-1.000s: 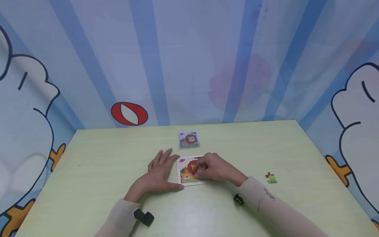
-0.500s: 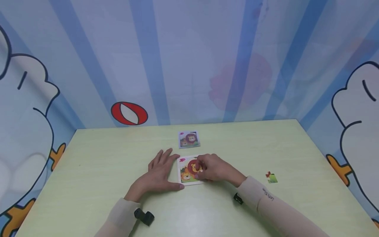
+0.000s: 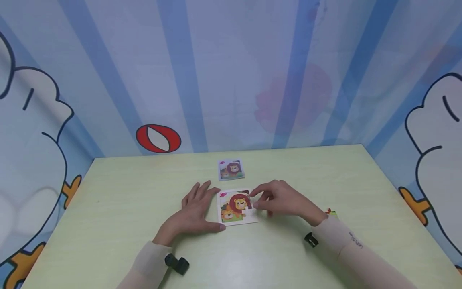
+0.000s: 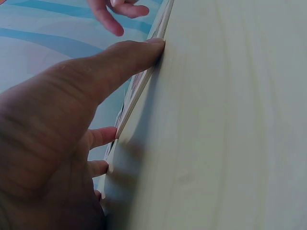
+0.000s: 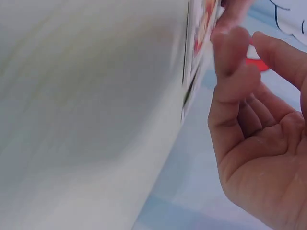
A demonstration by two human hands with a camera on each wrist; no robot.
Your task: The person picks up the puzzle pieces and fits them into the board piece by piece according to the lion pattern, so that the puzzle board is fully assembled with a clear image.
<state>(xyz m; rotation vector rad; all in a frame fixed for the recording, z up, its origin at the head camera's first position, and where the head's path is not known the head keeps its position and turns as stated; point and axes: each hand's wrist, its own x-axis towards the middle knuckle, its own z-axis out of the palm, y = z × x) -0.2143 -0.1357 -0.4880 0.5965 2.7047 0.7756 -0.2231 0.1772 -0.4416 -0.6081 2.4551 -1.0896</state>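
Note:
A small jigsaw puzzle [image 3: 238, 202] with a lion picture lies on the table in a white frame. Bare white backing shows at its lower right corner. My left hand [image 3: 195, 214] is spread along the frame's left side, index fingertip at the upper left corner and thumb at the lower left. In the left wrist view the thumb [image 4: 129, 55] touches the frame's edge [image 4: 132, 103]. My right hand [image 3: 283, 198] hovers just right of the puzzle, thumb and index finger apart with nothing seen between them. A loose green and red puzzle piece [image 3: 334, 214] is partly hidden behind the right forearm.
Behind the puzzle lies a square card [image 3: 231, 169] with the same lion picture. The pale wooden table [image 3: 137, 188] meets a printed blue curtain [image 3: 231, 80] at its back and sides. Black wrist cameras sit on both arms.
My right hand has let go at the puzzle's right part and drawn back to the right, its forearm now covering part of the loose piece. The left hand has stayed in place.

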